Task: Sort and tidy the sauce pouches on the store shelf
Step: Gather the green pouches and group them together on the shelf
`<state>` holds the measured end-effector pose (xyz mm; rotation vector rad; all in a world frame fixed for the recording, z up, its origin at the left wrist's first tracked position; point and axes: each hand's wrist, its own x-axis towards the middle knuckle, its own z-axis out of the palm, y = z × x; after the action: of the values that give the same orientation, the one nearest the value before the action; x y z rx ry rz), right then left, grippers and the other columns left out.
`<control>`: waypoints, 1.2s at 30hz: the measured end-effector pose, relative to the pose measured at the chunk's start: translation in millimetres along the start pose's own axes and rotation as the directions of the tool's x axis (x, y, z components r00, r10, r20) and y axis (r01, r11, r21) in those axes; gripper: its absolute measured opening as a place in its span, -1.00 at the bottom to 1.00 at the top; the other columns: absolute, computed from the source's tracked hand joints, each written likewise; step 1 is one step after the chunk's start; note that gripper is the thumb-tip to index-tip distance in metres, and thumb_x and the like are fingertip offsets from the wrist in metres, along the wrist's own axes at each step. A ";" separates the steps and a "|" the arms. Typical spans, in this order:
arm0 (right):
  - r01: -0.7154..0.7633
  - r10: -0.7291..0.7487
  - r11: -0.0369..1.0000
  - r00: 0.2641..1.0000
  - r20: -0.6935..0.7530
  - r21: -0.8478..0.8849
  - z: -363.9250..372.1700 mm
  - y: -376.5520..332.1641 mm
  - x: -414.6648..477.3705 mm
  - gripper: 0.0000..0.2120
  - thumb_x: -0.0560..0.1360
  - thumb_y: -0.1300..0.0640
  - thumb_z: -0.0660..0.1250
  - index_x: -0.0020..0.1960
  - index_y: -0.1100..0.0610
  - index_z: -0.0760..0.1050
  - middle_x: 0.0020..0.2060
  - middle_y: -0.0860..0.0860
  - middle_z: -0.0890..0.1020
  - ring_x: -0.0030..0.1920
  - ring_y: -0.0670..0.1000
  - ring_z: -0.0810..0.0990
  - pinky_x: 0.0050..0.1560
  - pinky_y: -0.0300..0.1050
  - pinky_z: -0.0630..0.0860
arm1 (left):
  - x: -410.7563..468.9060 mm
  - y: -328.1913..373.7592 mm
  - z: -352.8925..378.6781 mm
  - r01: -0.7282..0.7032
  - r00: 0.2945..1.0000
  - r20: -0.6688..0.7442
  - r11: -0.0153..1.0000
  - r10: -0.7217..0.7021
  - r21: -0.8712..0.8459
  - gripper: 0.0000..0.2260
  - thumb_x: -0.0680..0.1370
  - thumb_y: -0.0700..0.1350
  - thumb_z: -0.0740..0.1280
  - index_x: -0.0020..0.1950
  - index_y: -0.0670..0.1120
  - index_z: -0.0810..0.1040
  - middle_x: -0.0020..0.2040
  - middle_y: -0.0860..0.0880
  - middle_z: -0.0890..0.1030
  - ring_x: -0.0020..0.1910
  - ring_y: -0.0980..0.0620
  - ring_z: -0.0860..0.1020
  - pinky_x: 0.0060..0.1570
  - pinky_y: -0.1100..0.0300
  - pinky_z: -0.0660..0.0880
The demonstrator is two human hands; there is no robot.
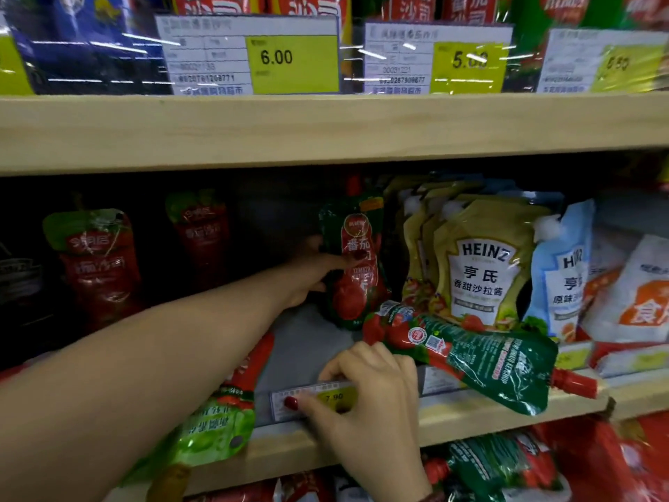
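A dark green and red ketchup pouch [356, 262] stands upright in the middle of the shelf, its red cap on top. My left hand [311, 275] reaches in from the lower left and grips its left side, thumb on the front. A second green ketchup pouch [481, 356] lies tilted over the shelf's front edge, red cap pointing right. My right hand [369, 389] is curled on its lower left end, with the thumb over the yellow price tag [335, 396]. A light green and red pouch [213, 425] lies flat under my left forearm.
Red pouches [97, 262] stand at the back left. Yellow Heinz pouches [481, 273], a blue Heinz pouch [564, 280] and white and orange bags [637, 298] fill the right side. The wooden shelf board [325, 128] above carries price tags. More pouches [506, 465] sit on the shelf below.
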<state>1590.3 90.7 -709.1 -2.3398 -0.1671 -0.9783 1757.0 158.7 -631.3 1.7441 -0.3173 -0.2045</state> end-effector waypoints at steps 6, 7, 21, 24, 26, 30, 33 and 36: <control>0.024 -0.024 1.000 0.999 -0.028 -0.009 2.5 4.8 1.3 -0.66 0.19 -0.32 0.34 -0.35 -0.09 0.36 -0.37 -0.19 0.45 -0.26 -0.13 0.42 -0.18 -0.16 0.19 | 13.8 -6.7 14.1 -0.042 0.999 0.017 0.999 0.041 0.029 -0.66 0.36 -0.09 0.50 0.04 0.11 0.46 -0.02 0.11 0.57 -0.09 0.17 0.51 -0.26 0.19 0.44; 0.024 -0.025 1.000 0.999 -0.031 -0.013 2.9 5.0 1.3 -0.66 0.18 -0.32 0.34 -0.35 -0.09 0.36 -0.37 -0.19 0.45 -0.26 -0.14 0.41 -0.18 -0.16 0.19 | 13.4 -7.4 14.1 -0.054 0.998 0.021 0.998 0.053 0.045 -0.68 0.36 -0.08 0.50 0.00 0.14 0.45 -0.07 0.16 0.55 -0.12 0.20 0.50 -0.28 0.20 0.42; 0.014 -0.014 1.000 0.999 -0.034 -0.002 2.4 3.1 -0.1 -0.70 0.17 -0.25 0.38 -0.35 -0.06 0.41 -0.37 -0.18 0.45 -0.26 -0.12 0.41 -0.17 -0.17 0.18 | 3.4 -3.4 10.2 0.077 0.995 0.072 0.984 -0.066 -0.159 -0.36 0.34 0.27 0.36 0.33 -0.01 0.41 0.34 -0.15 0.45 0.29 -0.18 0.42 0.25 -0.20 0.40; 0.011 -0.011 1.000 0.999 -0.030 -0.001 1.8 2.4 -0.5 -0.70 0.18 -0.25 0.38 -0.35 -0.06 0.40 -0.36 -0.18 0.45 -0.25 -0.12 0.41 -0.15 -0.16 0.20 | 3.2 -3.4 12.0 0.100 0.994 0.057 0.981 -0.091 -0.167 -0.35 0.39 0.25 0.34 0.37 -0.04 0.36 0.35 -0.16 0.43 0.31 -0.18 0.41 0.26 -0.20 0.38; 0.008 -0.008 1.000 1.000 -0.016 -0.005 1.1 2.0 -1.0 -0.70 0.20 -0.27 0.36 -0.33 -0.07 0.40 -0.35 -0.18 0.45 -0.24 -0.13 0.41 -0.14 -0.15 0.21 | 0.6 -2.0 13.0 0.099 0.994 0.052 0.984 -0.093 -0.149 -0.34 0.39 0.25 0.33 0.39 -0.04 0.34 0.38 -0.16 0.40 0.34 -0.19 0.38 0.28 -0.19 0.37; -0.007 0.008 1.000 1.000 0.029 -0.017 -0.5 1.1 -2.1 -0.70 0.23 -0.29 0.33 -0.31 -0.09 0.39 -0.31 -0.19 0.46 -0.19 -0.13 0.41 -0.10 -0.15 0.22 | -3.1 3.2 13.0 0.093 0.996 0.025 0.991 -0.091 -0.100 -0.39 0.45 0.22 0.30 0.40 -0.05 0.31 0.41 -0.14 0.37 0.37 -0.17 0.34 0.27 -0.13 0.38; -0.010 0.012 0.999 0.999 0.049 -0.034 -2.0 -0.5 -3.0 -0.70 0.24 -0.30 0.33 -0.30 -0.09 0.40 -0.31 -0.20 0.44 -0.19 -0.12 0.39 -0.10 -0.17 0.20 | -9.1 10.1 11.2 0.067 0.998 0.021 0.996 -0.066 -0.064 -0.45 0.45 0.18 0.32 0.34 -0.08 0.38 0.35 -0.12 0.43 0.29 -0.10 0.40 0.22 -0.07 0.42; -0.002 0.005 0.999 0.997 0.080 -0.044 -6.4 -2.4 -2.9 -0.73 0.26 -0.26 0.35 -0.27 -0.08 0.42 -0.29 -0.19 0.45 -0.17 -0.09 0.41 -0.09 -0.15 0.26 | -16.3 14.7 6.2 0.050 0.999 -0.003 0.998 -0.050 -0.043 -0.53 0.46 0.13 0.35 0.26 -0.10 0.44 0.27 -0.11 0.50 0.18 -0.03 0.46 0.10 0.04 0.47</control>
<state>1583.5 89.4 -706.4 -2.4207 -0.1746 -0.8954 1738.2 155.7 -618.8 1.7113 -0.2652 -0.2424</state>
